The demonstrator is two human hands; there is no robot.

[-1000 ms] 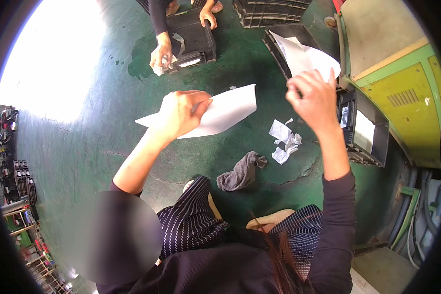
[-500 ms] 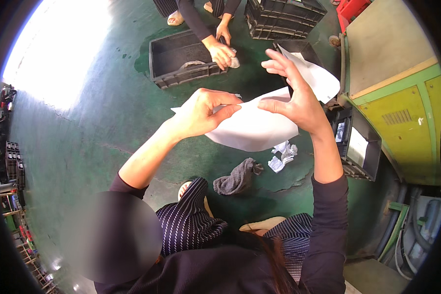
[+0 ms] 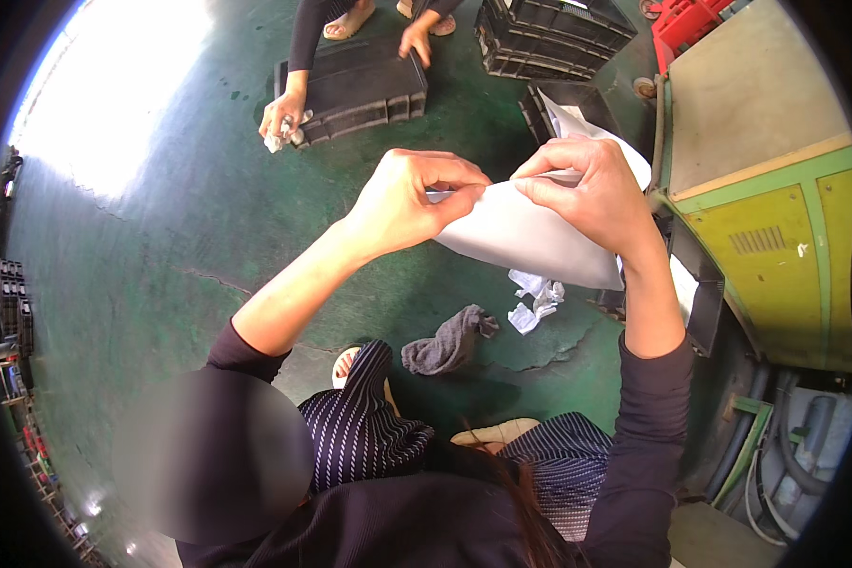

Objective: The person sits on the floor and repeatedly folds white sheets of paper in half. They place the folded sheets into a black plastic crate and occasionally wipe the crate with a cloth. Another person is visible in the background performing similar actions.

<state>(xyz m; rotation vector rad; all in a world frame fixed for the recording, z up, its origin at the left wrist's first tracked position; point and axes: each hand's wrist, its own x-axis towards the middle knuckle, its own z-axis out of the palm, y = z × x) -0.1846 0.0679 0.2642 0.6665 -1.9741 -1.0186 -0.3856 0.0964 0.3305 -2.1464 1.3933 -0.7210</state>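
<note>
Near the centre of the frame, a white sheet (image 3: 530, 232) hangs between the two hands, over the green floor (image 3: 256, 218). The left hand (image 3: 417, 201) comes in from the left, thumb and fingers pinched together on the sheet's upper edge; the right hand (image 3: 592, 194) meets it from the right, its thumb and forefinger also closed on that edge. The two sets of fingertips face each other, close but apart. From this pinch the sheet's long axis slants toward the lower right, and the sheet bows downward to a corner beside the right wrist, so most of it lies under the right hand, which is the nearer one to that far end. Behind the right hand, at upper right, more white paper (image 3: 631, 161) sticks out of a black crate (image 3: 540, 115). Below the sheet, paper scraps (image 3: 523, 320) lie on the floor, with a grey cloth (image 3: 445, 346) to their left. At the top, left of centre, a co-worker's hand (image 3: 279, 118) presses a pale wad against the corner of a tilted black box (image 3: 364, 90), while the other hand grips its far side.
</note>
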